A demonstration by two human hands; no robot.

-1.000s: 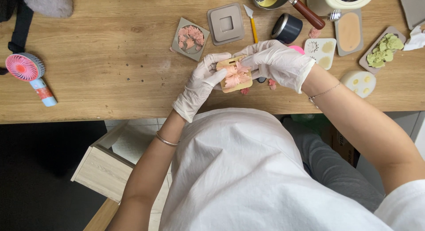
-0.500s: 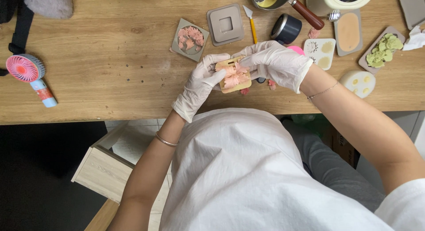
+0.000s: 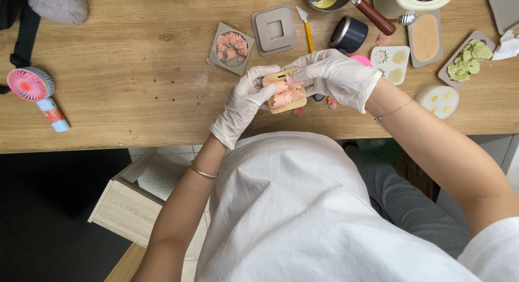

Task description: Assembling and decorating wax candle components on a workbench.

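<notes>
Fan: small pink handheld fan w/ light blue handle, lies at far left of the wood table, well apart from the hands.
Grey mold: square grey mold w/ pink pieces inside, just above-left of the left hand.
Left hand: left hand in white glove, fingers curled on the left edge of the small tan plaque, gripping it.
Plaque: held between both hands, near the table's front edge, in front of the body; pink flower sits on top of it.
Right hand: right hand in white glove, fingers bent, tips pressing on the plaque's top right and the flower; it grips too.
Behind hands: empty square grey frame, yellow-handled scraper, dark round tin.
Right side: white mold w/ beige fill, grey tray w/ green flowers, round white mold.
</notes>
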